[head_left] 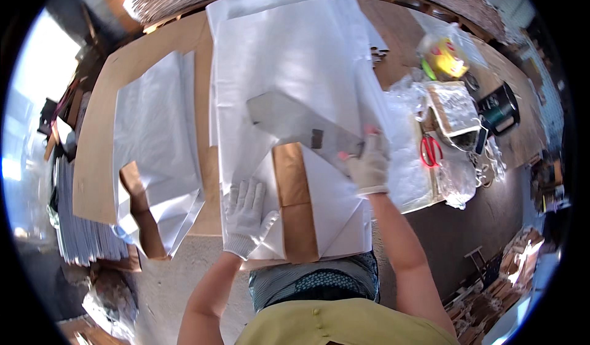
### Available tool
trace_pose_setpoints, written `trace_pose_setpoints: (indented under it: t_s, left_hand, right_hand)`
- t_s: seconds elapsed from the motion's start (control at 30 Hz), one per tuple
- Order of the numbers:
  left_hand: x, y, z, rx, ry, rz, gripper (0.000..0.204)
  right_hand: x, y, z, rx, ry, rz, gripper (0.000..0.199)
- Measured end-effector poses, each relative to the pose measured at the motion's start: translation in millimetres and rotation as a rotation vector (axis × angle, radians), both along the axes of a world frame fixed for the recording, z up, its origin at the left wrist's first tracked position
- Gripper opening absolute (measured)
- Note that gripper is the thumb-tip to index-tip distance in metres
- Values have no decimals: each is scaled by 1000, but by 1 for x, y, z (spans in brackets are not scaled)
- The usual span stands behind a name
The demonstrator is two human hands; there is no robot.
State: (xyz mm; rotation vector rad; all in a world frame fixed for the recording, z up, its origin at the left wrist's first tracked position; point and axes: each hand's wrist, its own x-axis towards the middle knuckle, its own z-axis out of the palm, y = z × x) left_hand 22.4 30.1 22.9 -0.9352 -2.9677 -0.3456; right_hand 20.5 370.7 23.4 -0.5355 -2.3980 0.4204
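Worktable (123, 68): a large brown board surface, extending ahead of and to both sides of the hands.

White paper stack (289, 56): large sheets lying directly under and ahead of both hands, running to the far edge of the table. A second pile of white sheets (157, 117) lies well to the left of the left hand, with a brown strip (138, 203) at its near end.

Clear plastic wrap (409, 160): crumpled, just to the right of the right hand, near the table's right edge.

Brown paper strip (295, 197): lies lengthwise between the two hands, on the white sheets, reaching to the near table edge.

Flat grey blade-like tool (295, 121): broad, wedge-shaped, lying tilted across the white paper, ahead of the left hand; its narrow end is at the right hand.

Right hand (369, 164): gloved in white, fingers curled closed around the narrow end of the grey tool.

Left hand (246, 213): gloved in white, fingers spread, palm pressed flat on the white paper just left of the brown strip.

Red-handled scissors (430, 150): on the plastic wrap, near and to the right of the right hand.

Yellow bagged item (447, 56): well ahead and right of the right hand. Contents cannot be determined.
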Motion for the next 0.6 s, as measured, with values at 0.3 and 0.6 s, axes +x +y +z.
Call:
trace_pose_setpoints:
  t_s: [0.3, 0.6]
  left_hand:
    - [33, -37, -11, 127, 26, 81, 70]
    - [23, -50, -20, 552, -158, 213, 62]
  right_hand:
    - [53, 84, 15, -710, -34, -29, 28]
    - [87, 51, 31, -670, -557, 274, 24]
